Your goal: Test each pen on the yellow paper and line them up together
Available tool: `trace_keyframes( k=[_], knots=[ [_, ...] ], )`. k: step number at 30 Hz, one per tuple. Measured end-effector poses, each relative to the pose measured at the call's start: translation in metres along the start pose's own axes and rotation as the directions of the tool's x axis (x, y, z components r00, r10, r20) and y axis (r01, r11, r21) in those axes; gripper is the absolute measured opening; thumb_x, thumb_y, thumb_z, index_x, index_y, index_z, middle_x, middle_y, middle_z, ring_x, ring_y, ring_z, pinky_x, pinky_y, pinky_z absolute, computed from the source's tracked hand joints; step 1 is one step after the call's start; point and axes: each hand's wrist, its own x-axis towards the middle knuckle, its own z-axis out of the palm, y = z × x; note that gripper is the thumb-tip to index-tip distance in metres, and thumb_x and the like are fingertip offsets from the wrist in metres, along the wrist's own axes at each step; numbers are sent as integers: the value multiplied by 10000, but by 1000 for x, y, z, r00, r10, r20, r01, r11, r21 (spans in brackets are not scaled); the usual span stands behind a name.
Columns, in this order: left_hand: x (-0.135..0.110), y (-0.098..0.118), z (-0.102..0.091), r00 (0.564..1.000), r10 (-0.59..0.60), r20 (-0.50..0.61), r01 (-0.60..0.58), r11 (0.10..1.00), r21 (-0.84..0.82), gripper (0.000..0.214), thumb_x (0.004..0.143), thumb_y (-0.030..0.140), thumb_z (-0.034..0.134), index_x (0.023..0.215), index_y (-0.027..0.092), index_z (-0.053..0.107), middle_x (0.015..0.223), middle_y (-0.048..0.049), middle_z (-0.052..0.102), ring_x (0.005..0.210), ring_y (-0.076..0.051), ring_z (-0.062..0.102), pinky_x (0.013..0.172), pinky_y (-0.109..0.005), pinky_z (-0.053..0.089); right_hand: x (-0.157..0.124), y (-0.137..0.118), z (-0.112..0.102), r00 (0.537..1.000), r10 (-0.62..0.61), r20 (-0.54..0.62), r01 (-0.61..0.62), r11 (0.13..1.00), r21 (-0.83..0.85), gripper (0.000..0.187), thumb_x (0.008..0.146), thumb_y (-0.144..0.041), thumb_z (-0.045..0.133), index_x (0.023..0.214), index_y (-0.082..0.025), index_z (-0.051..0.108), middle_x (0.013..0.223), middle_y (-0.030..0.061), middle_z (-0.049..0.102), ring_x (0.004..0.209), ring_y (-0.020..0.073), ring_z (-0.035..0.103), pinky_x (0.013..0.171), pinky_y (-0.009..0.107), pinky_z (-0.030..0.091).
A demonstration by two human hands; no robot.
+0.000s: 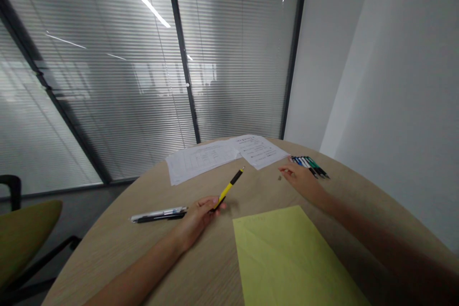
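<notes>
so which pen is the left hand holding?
The yellow pen, the only one with a yellow barrel; the others lie on the table, beside the left hand or right hand.

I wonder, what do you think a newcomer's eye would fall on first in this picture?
Probably the large yellow sheet on the near part of the table, a broad patch of strong colour. Next might come the yellow-and-black pen in the left hand, tilted up near the sheet's far left corner. The row of pens by the right hand could follow.
</notes>
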Motion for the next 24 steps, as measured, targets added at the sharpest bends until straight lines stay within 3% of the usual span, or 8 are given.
trace_keyframes(
  k=[3,6,14,19,22,24],
  knots=[
    [2,-1,-3,1000,-16,8,16,999,-39,262,558,355,730,686,135,667,670,-29,625,588,-103,467,605,-211,364,-1,31,20,1000,-22,15,23,995,-97,274,736,-108,413,902,-142,627,963,101,632,964,200,538,884,354,384],
    [1,-1,-3,998,-14,60,11,999,46,258,598,375,697,669,130,661,656,-32,620,582,-109,465,601,-219,359,-6,49,36,993,-91,72,99,988,-117,344,708,-66,418,993,-126,601,1048,113,600,1034,200,500,938,359,344],
    [-2,-2,2,991,2,136,-49,939,341,317,682,442,583,599,141,643,562,-1,569,563,-124,452,573,-221,320,-11,53,44,981,-119,152,137,984,-114,242,717,-73,431,789,-150,648,829,91,628,808,179,568,771,331,443],
    [-2,-3,1,991,15,132,-70,905,419,318,711,432,554,590,150,637,551,12,556,563,-122,449,572,-216,307,-8,29,37,988,88,128,-104,987,119,172,674,-141,523,796,-166,642,798,64,642,718,154,583,686,290,461],
    [-1,-3,0,991,11,135,-69,897,437,322,718,438,546,596,154,637,549,16,551,559,-122,447,567,-215,308,-7,2,30,948,222,227,-289,900,325,198,672,-313,567,764,-157,647,669,37,643,593,135,571,570,259,453],
    [-1,-4,0,990,6,138,-67,894,442,327,724,441,540,604,153,639,556,14,555,561,-122,450,567,-215,309,-9,-15,26,920,244,307,-366,816,448,240,659,-360,573,734,-145,648,567,16,613,485,105,523,481,231,418]
  ],
)
